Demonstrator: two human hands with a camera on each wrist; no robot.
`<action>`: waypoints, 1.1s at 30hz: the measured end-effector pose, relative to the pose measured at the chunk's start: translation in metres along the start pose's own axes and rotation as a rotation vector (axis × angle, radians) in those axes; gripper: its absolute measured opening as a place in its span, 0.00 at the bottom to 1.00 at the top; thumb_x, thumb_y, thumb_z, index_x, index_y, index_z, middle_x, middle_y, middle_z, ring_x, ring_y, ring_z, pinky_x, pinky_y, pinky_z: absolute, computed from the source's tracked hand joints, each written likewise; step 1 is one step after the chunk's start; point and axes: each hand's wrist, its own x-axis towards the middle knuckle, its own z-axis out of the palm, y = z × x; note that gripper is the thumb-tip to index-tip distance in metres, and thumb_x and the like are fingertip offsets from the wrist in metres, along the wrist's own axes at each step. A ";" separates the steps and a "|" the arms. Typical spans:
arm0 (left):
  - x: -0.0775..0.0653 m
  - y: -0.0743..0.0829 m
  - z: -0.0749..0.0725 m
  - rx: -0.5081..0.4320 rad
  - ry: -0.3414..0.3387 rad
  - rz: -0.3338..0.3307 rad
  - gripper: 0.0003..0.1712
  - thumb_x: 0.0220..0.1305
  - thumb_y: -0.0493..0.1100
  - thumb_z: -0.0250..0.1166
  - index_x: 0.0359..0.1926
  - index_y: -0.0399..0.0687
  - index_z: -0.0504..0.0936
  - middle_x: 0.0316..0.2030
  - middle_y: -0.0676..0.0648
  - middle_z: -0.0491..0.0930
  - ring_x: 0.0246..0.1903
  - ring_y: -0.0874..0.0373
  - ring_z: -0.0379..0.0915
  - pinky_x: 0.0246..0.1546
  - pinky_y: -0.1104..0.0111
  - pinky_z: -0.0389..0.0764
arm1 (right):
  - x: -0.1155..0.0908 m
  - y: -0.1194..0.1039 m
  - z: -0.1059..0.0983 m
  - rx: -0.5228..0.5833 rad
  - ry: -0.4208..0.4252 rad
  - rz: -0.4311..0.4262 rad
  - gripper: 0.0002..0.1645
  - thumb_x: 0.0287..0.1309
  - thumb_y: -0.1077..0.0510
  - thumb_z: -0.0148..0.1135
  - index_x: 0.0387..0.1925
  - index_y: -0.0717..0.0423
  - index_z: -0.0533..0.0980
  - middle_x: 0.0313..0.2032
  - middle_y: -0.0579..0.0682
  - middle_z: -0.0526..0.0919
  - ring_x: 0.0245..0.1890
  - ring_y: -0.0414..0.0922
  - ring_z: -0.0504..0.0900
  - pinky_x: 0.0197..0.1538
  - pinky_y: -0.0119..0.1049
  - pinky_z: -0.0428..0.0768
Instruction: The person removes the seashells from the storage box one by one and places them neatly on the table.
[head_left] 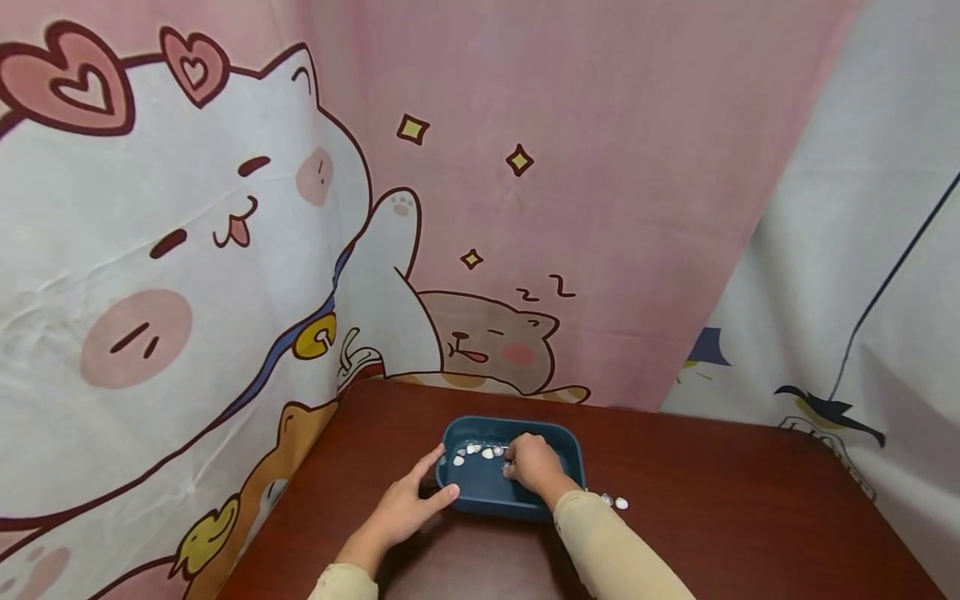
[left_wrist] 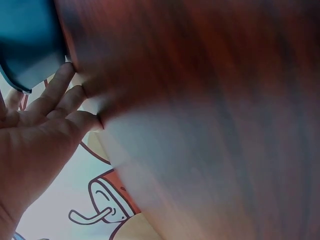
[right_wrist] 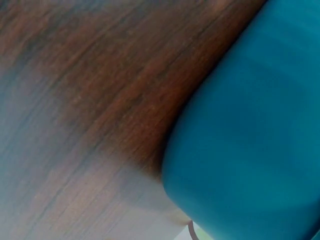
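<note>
A dark blue rectangular basin (head_left: 495, 502) with rounded corners stands on the table. Inside, several small white and pale purple stones (head_left: 488, 453) lie in a curved row along the far left part of its floor. My right hand (head_left: 536, 465) reaches into the basin, fingers curled down, pinching a small greyish stone (head_left: 508, 469) mostly hidden by the fingertips. At the basin's left side is my left hand (head_left: 405, 506), its fingers extended along the outer wall and the thumb at the front left rim. Three of its fingers (left_wrist: 62, 82) spread near the tabletop in the left wrist view.
More small stones (head_left: 621, 503) lie on the brown wooden table (head_left: 720, 500) just right of the basin, partly behind the right sleeve (head_left: 611, 542). A cartoon-printed curtain (head_left: 600, 208) hangs behind and along the table's sides.
</note>
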 end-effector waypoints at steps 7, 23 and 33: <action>0.003 0.000 -0.001 0.001 -0.001 0.002 0.51 0.67 0.74 0.66 0.84 0.69 0.59 0.76 0.39 0.72 0.71 0.33 0.72 0.64 0.26 0.72 | 0.001 0.001 -0.004 -0.040 -0.030 -0.030 0.08 0.61 0.57 0.78 0.42 0.55 0.92 0.42 0.51 0.93 0.41 0.46 0.87 0.54 0.53 0.89; 0.000 0.000 0.002 -0.002 -0.009 0.010 0.51 0.68 0.74 0.65 0.84 0.67 0.59 0.76 0.36 0.72 0.70 0.32 0.73 0.63 0.25 0.72 | -0.030 0.061 -0.090 -0.035 0.134 -0.220 0.08 0.60 0.57 0.76 0.39 0.56 0.92 0.36 0.48 0.94 0.34 0.39 0.89 0.40 0.41 0.90; 0.001 -0.001 0.000 0.013 0.009 0.007 0.50 0.67 0.74 0.66 0.84 0.68 0.60 0.76 0.36 0.72 0.71 0.30 0.72 0.64 0.26 0.71 | -0.095 0.198 -0.121 0.012 0.040 -0.124 0.06 0.58 0.57 0.77 0.36 0.55 0.90 0.31 0.42 0.91 0.26 0.29 0.78 0.29 0.29 0.78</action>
